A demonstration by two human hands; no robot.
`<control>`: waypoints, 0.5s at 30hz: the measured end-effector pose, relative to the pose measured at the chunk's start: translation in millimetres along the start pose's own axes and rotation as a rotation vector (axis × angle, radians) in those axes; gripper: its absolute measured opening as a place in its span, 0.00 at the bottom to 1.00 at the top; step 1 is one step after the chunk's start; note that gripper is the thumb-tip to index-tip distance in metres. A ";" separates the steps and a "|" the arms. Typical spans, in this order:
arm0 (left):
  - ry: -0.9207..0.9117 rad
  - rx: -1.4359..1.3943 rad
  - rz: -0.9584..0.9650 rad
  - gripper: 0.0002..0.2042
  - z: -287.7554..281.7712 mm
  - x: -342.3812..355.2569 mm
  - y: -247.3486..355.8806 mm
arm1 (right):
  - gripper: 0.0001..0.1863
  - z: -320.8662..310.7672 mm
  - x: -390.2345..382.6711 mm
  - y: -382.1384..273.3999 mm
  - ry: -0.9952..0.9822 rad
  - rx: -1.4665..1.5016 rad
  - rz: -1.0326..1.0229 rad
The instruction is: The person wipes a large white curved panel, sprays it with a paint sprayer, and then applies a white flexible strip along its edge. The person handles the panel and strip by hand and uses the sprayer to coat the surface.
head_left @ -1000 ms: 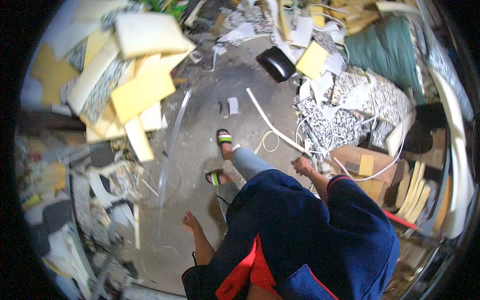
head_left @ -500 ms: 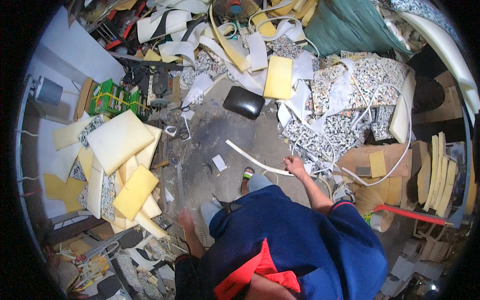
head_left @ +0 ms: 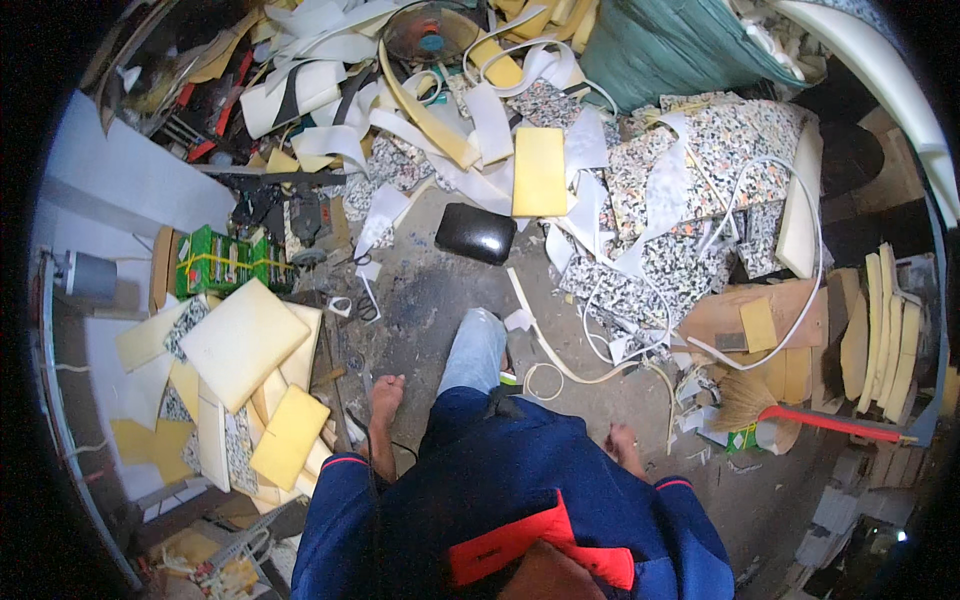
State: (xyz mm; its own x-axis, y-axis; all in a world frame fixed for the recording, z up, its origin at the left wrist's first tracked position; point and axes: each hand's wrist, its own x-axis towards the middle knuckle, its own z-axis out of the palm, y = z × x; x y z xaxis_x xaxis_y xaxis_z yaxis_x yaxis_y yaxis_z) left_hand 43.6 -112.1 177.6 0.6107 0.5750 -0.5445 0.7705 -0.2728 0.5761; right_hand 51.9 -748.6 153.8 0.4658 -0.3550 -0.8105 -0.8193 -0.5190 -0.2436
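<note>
My left hand (head_left: 387, 400) hangs beside my left leg with its fingers loosely curled and nothing visible in them. It is nearest to the pile of foam pieces. On the other side, my right hand (head_left: 622, 440) is held low near my body, fingers curled in; no held thing shows. A long, narrow white foam strip (head_left: 548, 352) lies bent across the floor ahead of that hand, apart from it. Beside the strip is a small thin loop (head_left: 544, 382). Farther ahead rests a shiny black rounded pad (head_left: 475, 233).
Cream foam slabs (head_left: 245, 340) are heaped at left by a green box (head_left: 215, 258). Speckled foam blocks (head_left: 700, 170), offcuts and a teal sack (head_left: 680, 50) crowd the far side. A straw broom (head_left: 752, 402) with a red handle lies at right. A fan (head_left: 430, 40) stands behind.
My right hand has drawn back toward my body, away from the white strip. The strip's far end lies farther right. My left hand has come forward, and my left leg has stepped ahead.
</note>
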 end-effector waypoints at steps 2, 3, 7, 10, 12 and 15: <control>-0.053 0.018 0.013 0.18 14.6 31.1 11.9 | 0.21 8.9 -28.9 25.0 -0.048 -0.236 -0.122; -0.074 -0.006 -0.010 0.18 23.4 49.1 16.7 | 0.21 13.2 -42.4 28.1 -0.058 -0.243 -0.109; -0.077 -0.052 -0.050 0.19 64.7 132.3 51.4 | 0.20 32.5 -77.6 -10.2 -0.063 -0.259 -0.096; -0.157 0.070 0.066 0.16 83.9 179.7 102.3 | 0.20 35.5 -80.7 -76.5 -0.007 -0.285 -0.168; -0.132 -0.054 0.157 0.17 86.6 188.6 134.8 | 0.20 30.8 -72.3 -132.1 0.048 -0.267 -0.211; -0.161 -0.124 0.077 0.19 69.4 196.1 190.7 | 0.17 18.1 -46.2 -244.5 0.089 0.190 -0.106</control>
State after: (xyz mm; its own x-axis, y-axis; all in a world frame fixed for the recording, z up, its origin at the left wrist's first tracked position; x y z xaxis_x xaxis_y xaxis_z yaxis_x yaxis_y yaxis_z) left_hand 322.9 -105.0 138.4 0.6960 0.4228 -0.5804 0.6980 -0.2084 0.6851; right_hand 224.6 -591.2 241.1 0.5732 -0.3776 -0.7272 -0.8086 -0.4040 -0.4276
